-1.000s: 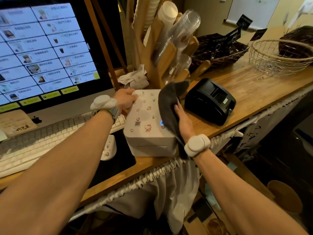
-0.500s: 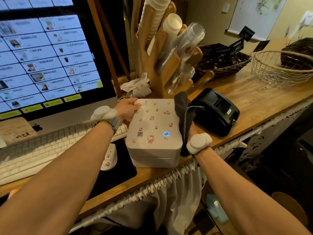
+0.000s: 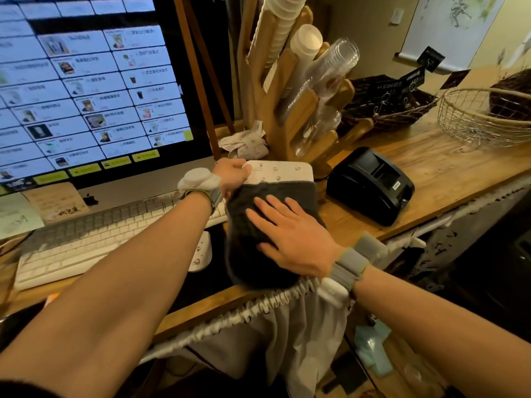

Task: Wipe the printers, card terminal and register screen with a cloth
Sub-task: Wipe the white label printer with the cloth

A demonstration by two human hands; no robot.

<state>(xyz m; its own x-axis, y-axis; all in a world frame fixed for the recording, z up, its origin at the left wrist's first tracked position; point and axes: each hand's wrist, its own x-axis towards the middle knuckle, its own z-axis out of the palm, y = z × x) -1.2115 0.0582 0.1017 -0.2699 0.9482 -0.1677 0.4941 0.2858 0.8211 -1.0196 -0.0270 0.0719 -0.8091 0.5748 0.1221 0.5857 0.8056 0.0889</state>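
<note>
Cloth (image 3: 241,245) is dark grey, draped over the front half of the white printer (image 3: 281,170) on the wooden counter (image 3: 445,168). The right hand (image 3: 293,242) presses flat on it, fingers straight. Left hand (image 3: 232,175) grips the printer's back left corner. Black printer (image 3: 370,185) sits just to the right, register screen (image 3: 86,90) on the left.
</note>
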